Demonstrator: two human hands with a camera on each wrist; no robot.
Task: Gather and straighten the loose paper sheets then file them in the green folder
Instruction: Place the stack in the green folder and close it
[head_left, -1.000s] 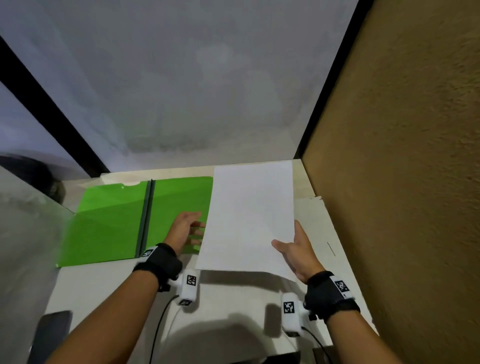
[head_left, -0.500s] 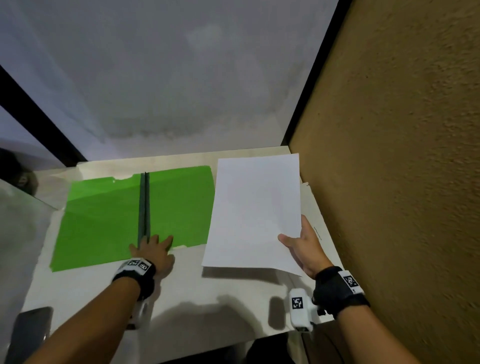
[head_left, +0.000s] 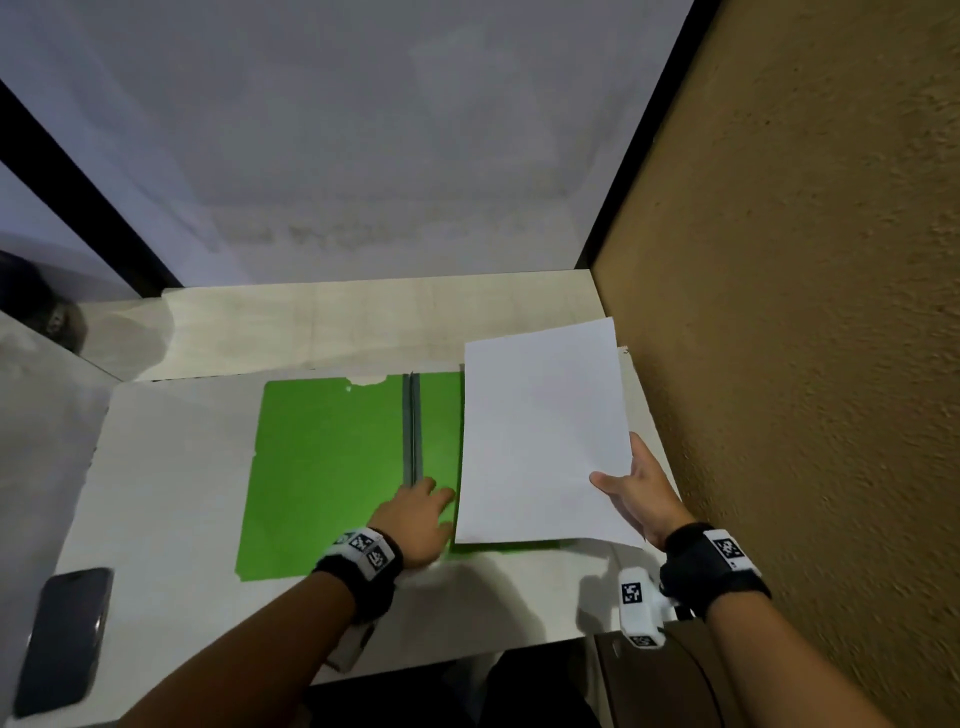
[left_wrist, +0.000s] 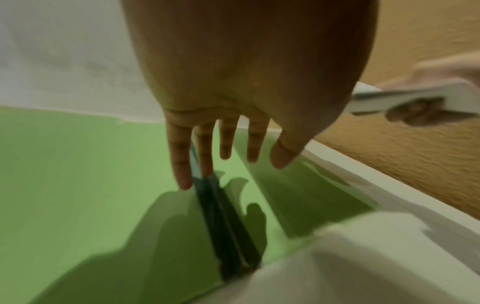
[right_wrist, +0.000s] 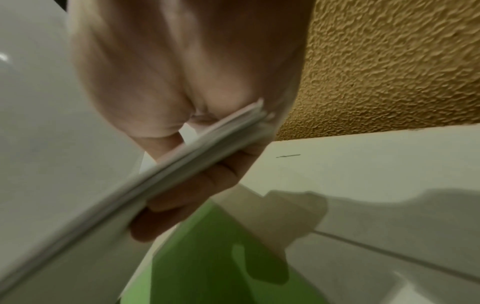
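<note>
The green folder (head_left: 322, 467) lies open and flat on the white table (head_left: 166, 519), its dark spine (head_left: 413, 426) running away from me. My left hand (head_left: 421, 512) rests flat on the folder at the near end of the spine, fingers straight (left_wrist: 182, 164). My right hand (head_left: 631, 491) pinches a squared stack of white paper sheets (head_left: 540, 436) at its right edge, thumb on top and fingers underneath (right_wrist: 187, 193). The stack hangs a little above the folder's right half and hides most of it.
A brown textured wall (head_left: 805, 364) stands close on the right, and a pale panel (head_left: 363, 156) closes the back. A dark phone (head_left: 67, 639) lies at the table's near left corner. The table's front edge (head_left: 467, 654) runs just below my wrists.
My left hand left the sheets, went to the folder's spine, and lies flat there. The folder now sits further right, under the stack. My right hand kept hold of the stack.
</note>
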